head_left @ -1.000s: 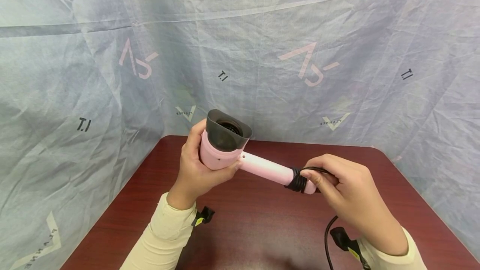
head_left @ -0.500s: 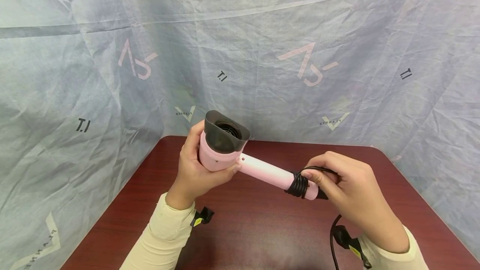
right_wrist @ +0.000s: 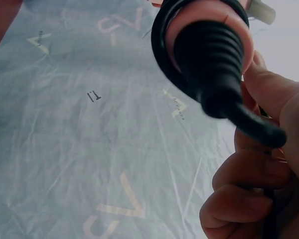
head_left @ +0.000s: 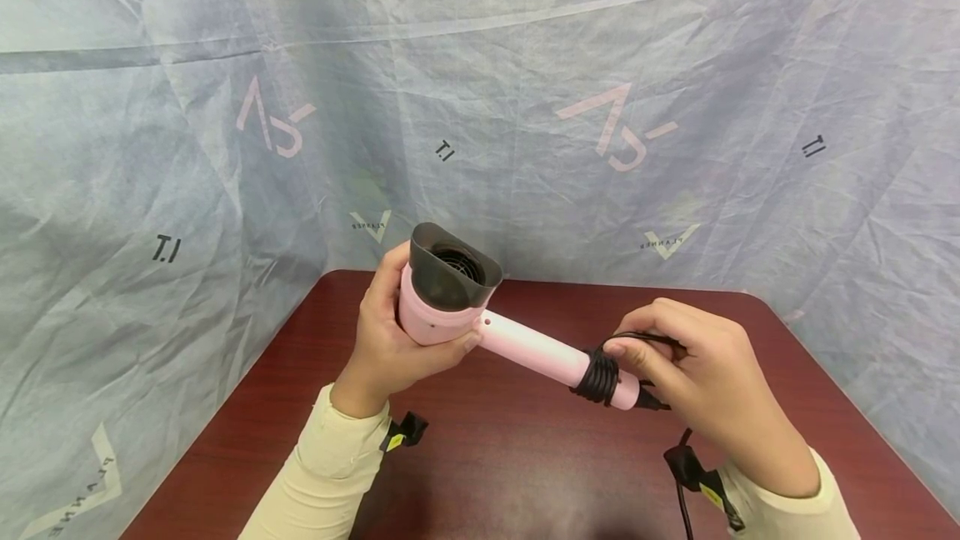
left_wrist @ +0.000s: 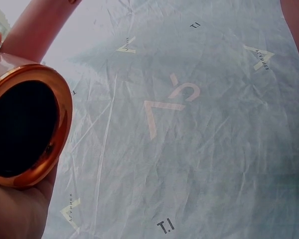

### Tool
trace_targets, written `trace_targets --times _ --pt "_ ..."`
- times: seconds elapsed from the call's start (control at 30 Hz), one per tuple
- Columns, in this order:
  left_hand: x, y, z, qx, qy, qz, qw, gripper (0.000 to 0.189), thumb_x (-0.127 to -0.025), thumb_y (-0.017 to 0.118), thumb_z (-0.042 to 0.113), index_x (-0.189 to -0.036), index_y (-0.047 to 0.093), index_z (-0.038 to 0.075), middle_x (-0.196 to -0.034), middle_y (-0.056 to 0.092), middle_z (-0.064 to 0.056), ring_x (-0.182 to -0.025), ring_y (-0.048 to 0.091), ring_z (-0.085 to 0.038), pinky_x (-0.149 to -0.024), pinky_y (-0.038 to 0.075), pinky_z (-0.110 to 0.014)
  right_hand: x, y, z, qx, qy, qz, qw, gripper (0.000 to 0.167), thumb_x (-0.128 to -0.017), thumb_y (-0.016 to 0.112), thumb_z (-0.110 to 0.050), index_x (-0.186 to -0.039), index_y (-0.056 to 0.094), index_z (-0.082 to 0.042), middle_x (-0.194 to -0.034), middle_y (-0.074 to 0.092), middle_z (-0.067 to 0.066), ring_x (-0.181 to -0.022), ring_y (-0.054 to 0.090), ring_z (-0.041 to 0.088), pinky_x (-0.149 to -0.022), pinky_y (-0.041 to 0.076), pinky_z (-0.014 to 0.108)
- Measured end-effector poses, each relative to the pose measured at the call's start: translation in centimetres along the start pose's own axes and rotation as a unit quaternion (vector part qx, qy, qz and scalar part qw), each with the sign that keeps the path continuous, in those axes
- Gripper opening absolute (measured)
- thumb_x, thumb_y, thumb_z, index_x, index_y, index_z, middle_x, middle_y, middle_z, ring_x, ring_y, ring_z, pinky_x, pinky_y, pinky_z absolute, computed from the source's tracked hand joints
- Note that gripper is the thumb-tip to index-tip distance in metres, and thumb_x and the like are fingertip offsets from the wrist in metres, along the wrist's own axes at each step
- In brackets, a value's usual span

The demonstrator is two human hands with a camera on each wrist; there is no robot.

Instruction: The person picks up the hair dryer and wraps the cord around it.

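Note:
A pink hair dryer (head_left: 528,347) with a dark nozzle (head_left: 442,277) is held above the table, its handle slanting down to the right. My left hand (head_left: 390,340) grips the dryer's barrel, thumb across the near side. In the left wrist view the barrel's copper-coloured rear ring (left_wrist: 65,107) shows. Several turns of black cord (head_left: 597,377) wrap the handle near its end. My right hand (head_left: 697,369) pinches a stretch of that cord just right of the coil. Its fingers are curled in the right wrist view, beside the ribbed cord sleeve (right_wrist: 209,55).
A dark red table (head_left: 540,457) lies beneath both hands. Grey-blue printed cloth (head_left: 510,132) hangs behind it and along both sides. A loose length of cord (head_left: 682,498) hangs below my right hand.
The handle's end has tilted lower, and the black sleeve at its tip has come into sight. My right hand has shifted slightly up and right, still pinching the cord. The left grip stays the same.

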State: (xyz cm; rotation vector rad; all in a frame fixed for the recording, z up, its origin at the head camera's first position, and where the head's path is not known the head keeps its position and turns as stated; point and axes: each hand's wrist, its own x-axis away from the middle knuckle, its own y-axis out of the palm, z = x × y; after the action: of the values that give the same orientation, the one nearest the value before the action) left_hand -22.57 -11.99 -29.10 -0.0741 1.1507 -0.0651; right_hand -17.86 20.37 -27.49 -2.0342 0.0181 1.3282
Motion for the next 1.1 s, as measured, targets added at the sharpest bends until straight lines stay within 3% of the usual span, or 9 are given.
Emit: trace_targets --times 0.27,0.63,0.83,1.1 --pt "-0.1 -0.1 -0.1 0.016 -0.002 -0.007 0.9998 0.087 -0.065 0.096 0.013 -0.138 0.051 -0.004 -0.122 0.067 -0.015 -0.111 0.062 -0.029 -0.098 0.053 -0.035 -0.1 -0.2 0.2 -0.004 0.011 -0.003 0.9999 0.036 -0.073 0.091 -0.006 -0.090 0.071 -0.030 -0.075 0.055 -0.021 -0.056 0.042 -0.008 -0.049 0.036 0.009" --pt "0.0 -0.4 -0.2 0.035 -0.013 -0.001 0.9993 0.089 -0.060 0.096 0.005 -0.136 0.052 -0.005 -0.119 0.068 -0.014 -0.110 0.064 -0.028 -0.098 0.053 -0.034 -0.5 -0.1 0.0 -0.027 -0.021 0.017 0.9993 0.035 -0.068 0.091 0.000 -0.086 0.072 -0.023 -0.076 0.059 -0.016 -0.060 0.042 -0.006 -0.054 0.035 0.010" --pt "0.0 -0.5 -0.2 0.045 -0.014 0.004 0.9989 0.088 -0.059 0.095 0.004 -0.134 0.052 -0.007 -0.117 0.069 -0.013 -0.108 0.064 -0.027 -0.097 0.053 -0.034 -0.7 0.0 -0.5 -0.027 -0.019 0.016 0.9993 0.034 -0.069 0.088 0.002 -0.085 0.071 -0.022 -0.074 0.058 -0.014 -0.061 0.042 -0.005 -0.055 0.035 0.011" --pt "-0.1 -0.5 -0.3 0.050 -0.008 0.010 0.9987 0.088 -0.067 0.097 0.021 -0.134 0.050 -0.008 -0.118 0.069 -0.013 -0.109 0.064 -0.027 -0.098 0.052 -0.034 -0.2 0.8 1.0 -0.028 -0.005 0.005 0.9996 0.033 -0.077 0.084 0.004 -0.089 0.071 -0.024 -0.079 0.060 -0.015 -0.065 0.045 -0.004 -0.058 0.037 0.013"
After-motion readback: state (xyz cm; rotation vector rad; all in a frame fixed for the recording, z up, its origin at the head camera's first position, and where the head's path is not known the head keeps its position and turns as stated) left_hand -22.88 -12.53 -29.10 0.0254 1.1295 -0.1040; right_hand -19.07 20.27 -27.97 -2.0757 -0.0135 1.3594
